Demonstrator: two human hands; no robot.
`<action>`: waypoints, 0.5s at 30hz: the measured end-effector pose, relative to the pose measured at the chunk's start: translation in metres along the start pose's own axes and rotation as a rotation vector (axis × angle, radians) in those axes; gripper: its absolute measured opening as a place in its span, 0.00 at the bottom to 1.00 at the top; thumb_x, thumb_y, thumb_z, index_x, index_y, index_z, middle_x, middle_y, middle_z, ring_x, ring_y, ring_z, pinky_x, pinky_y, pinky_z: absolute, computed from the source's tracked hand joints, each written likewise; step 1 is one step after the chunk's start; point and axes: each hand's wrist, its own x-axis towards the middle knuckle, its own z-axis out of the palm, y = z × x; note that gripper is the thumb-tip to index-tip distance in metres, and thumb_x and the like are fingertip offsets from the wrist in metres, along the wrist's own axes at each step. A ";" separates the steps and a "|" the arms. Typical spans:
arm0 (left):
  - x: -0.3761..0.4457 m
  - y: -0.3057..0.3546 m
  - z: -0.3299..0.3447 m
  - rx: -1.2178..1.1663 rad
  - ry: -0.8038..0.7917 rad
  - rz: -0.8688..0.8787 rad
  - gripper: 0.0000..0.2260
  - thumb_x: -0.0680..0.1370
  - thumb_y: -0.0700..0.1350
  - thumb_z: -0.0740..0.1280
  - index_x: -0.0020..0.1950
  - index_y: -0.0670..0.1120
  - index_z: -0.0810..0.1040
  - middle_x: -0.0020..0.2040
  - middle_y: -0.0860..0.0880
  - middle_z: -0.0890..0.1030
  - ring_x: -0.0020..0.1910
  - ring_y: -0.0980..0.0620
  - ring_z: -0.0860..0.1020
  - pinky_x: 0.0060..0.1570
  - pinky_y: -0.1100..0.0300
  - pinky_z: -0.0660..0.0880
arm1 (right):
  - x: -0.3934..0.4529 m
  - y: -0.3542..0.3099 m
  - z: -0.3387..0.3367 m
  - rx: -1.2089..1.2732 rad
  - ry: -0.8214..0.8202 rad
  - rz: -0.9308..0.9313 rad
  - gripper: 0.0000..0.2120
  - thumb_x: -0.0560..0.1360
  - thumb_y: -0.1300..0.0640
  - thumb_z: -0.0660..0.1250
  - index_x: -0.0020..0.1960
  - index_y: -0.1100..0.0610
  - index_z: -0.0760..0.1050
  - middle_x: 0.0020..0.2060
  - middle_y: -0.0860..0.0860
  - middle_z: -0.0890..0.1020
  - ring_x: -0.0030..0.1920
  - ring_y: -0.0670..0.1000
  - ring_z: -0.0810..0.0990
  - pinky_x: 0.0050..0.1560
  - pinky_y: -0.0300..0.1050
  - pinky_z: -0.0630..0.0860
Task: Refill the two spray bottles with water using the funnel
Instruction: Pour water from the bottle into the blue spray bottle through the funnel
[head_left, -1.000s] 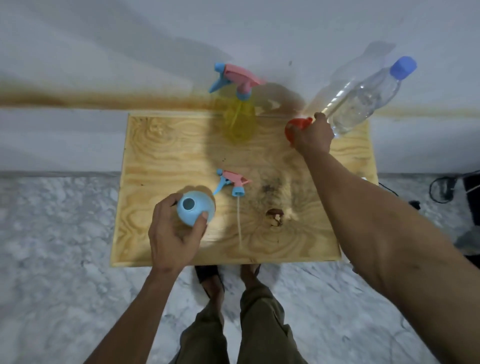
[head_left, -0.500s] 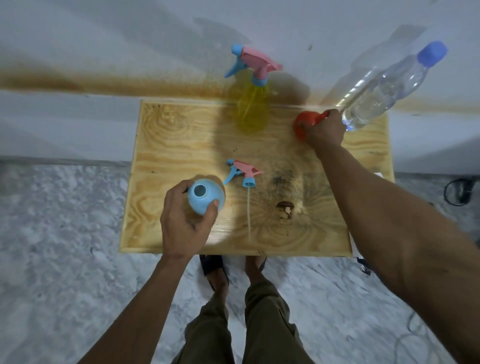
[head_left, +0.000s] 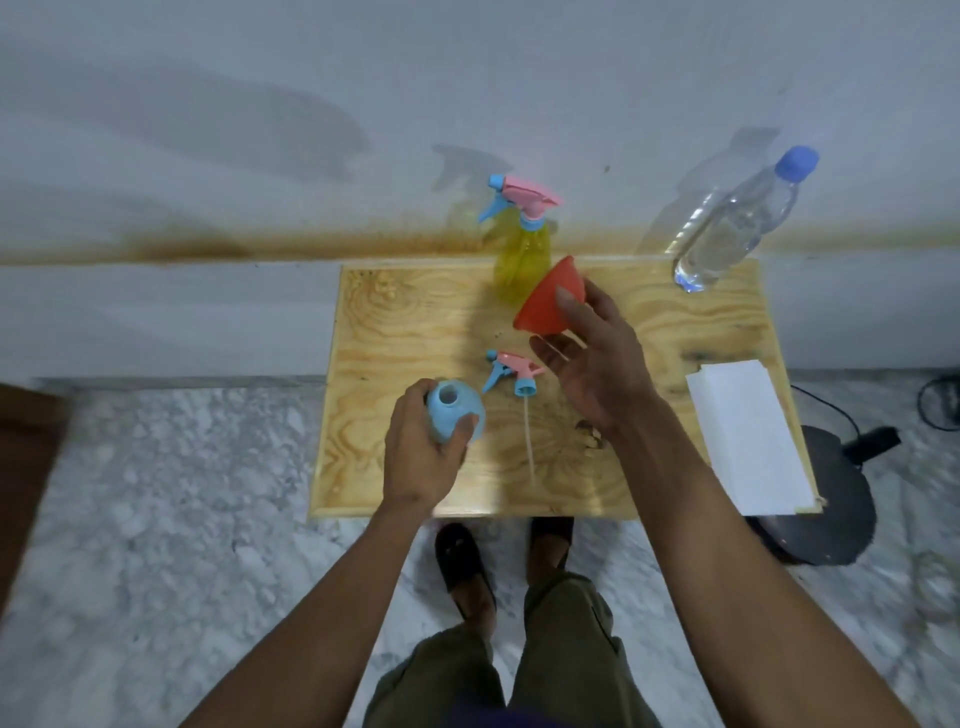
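My left hand (head_left: 423, 457) grips a light blue spray bottle (head_left: 457, 410) that stands on the wooden table (head_left: 405, 322) with its neck uncapped. Its pink and blue spray head (head_left: 511, 371) lies on the table just right of it, dip tube pointing toward me. My right hand (head_left: 592, 364) holds a red funnel (head_left: 545, 301) in the air above the table's middle, between thumb and fingers. A yellow spray bottle (head_left: 522, 249) with its pink head on stands at the back edge. A clear water bottle (head_left: 732, 228) with a blue cap stands at the back right.
A white sheet of paper (head_left: 748, 441) lies on the table's right side. A dark round base with a cable (head_left: 826, 504) sits on the marble floor to the right. A wall rises right behind the table. My feet (head_left: 462, 561) are under the near edge.
My right hand has lifted the red funnel from beside the water bottle and carried it left and toward me. My left hand stays around the blue bottle.
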 end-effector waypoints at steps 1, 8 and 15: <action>0.000 0.000 0.000 -0.005 -0.006 0.002 0.23 0.75 0.51 0.74 0.66 0.48 0.70 0.60 0.51 0.76 0.57 0.54 0.74 0.54 0.62 0.71 | -0.009 0.001 0.005 0.011 -0.028 -0.004 0.25 0.75 0.58 0.70 0.71 0.54 0.70 0.53 0.55 0.82 0.52 0.55 0.80 0.51 0.48 0.77; 0.001 -0.004 -0.002 -0.028 -0.042 -0.011 0.26 0.72 0.56 0.72 0.65 0.49 0.70 0.59 0.50 0.76 0.58 0.52 0.74 0.53 0.59 0.71 | -0.035 0.005 0.023 0.046 -0.228 -0.024 0.30 0.73 0.59 0.69 0.74 0.50 0.68 0.58 0.54 0.79 0.49 0.53 0.83 0.55 0.49 0.77; 0.004 -0.004 -0.003 -0.025 -0.039 -0.014 0.24 0.72 0.50 0.76 0.64 0.50 0.71 0.58 0.51 0.77 0.56 0.52 0.74 0.50 0.62 0.68 | -0.034 0.019 0.025 -0.262 -0.125 -0.164 0.27 0.71 0.58 0.77 0.65 0.56 0.67 0.57 0.62 0.81 0.54 0.62 0.84 0.52 0.57 0.80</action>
